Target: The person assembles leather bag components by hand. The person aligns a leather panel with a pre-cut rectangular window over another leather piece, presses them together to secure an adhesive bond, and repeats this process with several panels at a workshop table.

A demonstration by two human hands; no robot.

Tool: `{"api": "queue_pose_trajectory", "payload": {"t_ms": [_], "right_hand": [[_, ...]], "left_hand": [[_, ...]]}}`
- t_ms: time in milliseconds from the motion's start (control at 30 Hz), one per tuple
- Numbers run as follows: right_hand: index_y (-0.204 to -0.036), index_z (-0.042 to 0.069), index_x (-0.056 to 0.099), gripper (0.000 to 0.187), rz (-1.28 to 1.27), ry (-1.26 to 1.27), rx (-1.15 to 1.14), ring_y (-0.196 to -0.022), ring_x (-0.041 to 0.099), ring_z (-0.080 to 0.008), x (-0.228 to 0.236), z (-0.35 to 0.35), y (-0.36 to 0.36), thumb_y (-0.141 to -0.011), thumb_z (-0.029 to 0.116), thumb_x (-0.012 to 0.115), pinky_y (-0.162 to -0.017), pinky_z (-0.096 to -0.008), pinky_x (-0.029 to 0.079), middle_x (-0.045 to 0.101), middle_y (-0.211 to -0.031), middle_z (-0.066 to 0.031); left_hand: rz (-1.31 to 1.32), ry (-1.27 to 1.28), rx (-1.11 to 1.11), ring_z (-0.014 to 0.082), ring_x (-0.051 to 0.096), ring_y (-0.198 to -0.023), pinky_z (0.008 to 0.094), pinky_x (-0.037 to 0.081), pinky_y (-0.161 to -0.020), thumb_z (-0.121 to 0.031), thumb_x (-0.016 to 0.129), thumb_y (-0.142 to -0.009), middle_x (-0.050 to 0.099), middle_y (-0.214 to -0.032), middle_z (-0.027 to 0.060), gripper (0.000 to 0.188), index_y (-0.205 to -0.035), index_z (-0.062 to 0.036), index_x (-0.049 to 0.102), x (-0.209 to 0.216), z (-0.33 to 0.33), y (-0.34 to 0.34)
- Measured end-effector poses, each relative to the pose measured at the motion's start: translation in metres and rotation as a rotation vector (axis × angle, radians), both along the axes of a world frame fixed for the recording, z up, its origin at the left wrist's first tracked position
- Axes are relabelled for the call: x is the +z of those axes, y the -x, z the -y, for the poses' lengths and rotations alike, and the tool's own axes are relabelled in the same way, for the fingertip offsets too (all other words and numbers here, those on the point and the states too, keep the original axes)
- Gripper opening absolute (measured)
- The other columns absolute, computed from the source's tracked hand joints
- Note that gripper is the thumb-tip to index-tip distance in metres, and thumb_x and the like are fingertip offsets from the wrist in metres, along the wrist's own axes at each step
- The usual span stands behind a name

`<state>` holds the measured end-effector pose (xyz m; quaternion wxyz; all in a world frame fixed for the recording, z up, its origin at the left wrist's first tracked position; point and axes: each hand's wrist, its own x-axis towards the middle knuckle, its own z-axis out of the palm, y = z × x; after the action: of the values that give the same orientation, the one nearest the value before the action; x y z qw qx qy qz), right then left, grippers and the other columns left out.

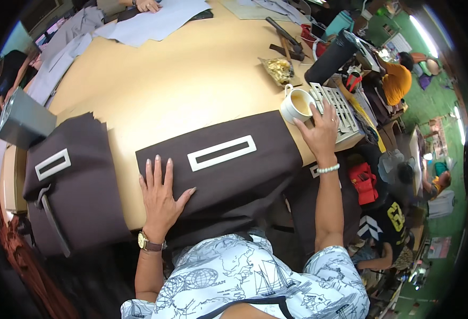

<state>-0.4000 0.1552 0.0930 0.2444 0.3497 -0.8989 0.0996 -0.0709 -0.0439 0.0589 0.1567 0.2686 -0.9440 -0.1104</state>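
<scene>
My left hand (160,198) lies flat with fingers spread on the left part of a dark brown fabric panel (218,196). On that panel, right of the hand, rests a white rectangular frame (222,152) with a long slot. My right hand (322,133) reaches to the table's right side, fingers apart. Its thumb and index finger are beside a white cup (297,105) with a yellowish content. The other fingertips reach the edge of a stack of white slotted frames (336,109); whether they touch one is unclear.
At left, another dark panel (80,196) carries a smaller white frame (53,164) and a hammer (55,223), beside a grey metal box (26,119). Beyond the cup are a paper with yellow bits (278,72), hammers (287,42) and a black bottle (332,56). People work nearby.
</scene>
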Motion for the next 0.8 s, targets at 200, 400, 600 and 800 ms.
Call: {"api": "queue_pose_trajectory", "payload": {"t_ms": [200,400,600,800], "right_hand": [[-0.107,0.010,0.067,0.071,0.194,-0.320,-0.151,-0.131,0.019,-0.0453,0.006,0.017,0.036,-0.076,0.070,0.043,-0.103,-0.0612,0.013,0.029,-0.141,-0.0212],[-0.102,0.010,0.068,0.054,0.112,-0.135,-0.093,-0.131,0.020,-0.0451,0.021,0.014,0.031,-0.077,0.055,0.056,-0.102,-0.0624,0.013,0.030,-0.141,-0.0192],[-0.098,0.010,0.063,0.029,0.029,-0.220,-0.039,-0.129,0.025,-0.0443,0.013,-0.007,0.011,-0.069,0.009,0.057,-0.100,-0.0643,0.018,0.034,-0.138,-0.0183],[-0.086,0.009,0.061,0.025,0.182,-0.239,0.148,-0.128,0.027,-0.0429,0.015,0.005,-0.025,-0.066,-0.003,0.051,-0.100,-0.0599,0.022,0.039,-0.133,-0.0197]], "left_hand": [[0.146,-0.104,0.040,0.0367,0.017,-0.134,0.0551,0.013,-0.106,-0.045,0.061,-0.079,0.023,-0.144,0.0197,0.077,-0.138,-0.0049,0.031,-0.010,0.000,0.001],[0.135,-0.109,0.052,0.0366,0.017,-0.134,0.0567,0.014,-0.105,-0.044,0.062,-0.077,0.023,-0.144,0.0199,0.078,-0.138,-0.0050,0.031,-0.011,-0.003,0.000],[0.116,-0.103,0.059,0.0372,0.018,-0.134,0.0585,0.014,-0.103,-0.043,0.063,-0.077,0.023,-0.144,0.0198,0.078,-0.138,-0.0054,0.031,-0.012,-0.004,-0.003],[0.113,-0.090,0.058,0.0374,0.019,-0.134,0.0580,0.014,-0.104,-0.043,0.063,-0.077,0.024,-0.144,0.0199,0.078,-0.138,-0.0054,0.031,-0.012,-0.009,0.000]]}}
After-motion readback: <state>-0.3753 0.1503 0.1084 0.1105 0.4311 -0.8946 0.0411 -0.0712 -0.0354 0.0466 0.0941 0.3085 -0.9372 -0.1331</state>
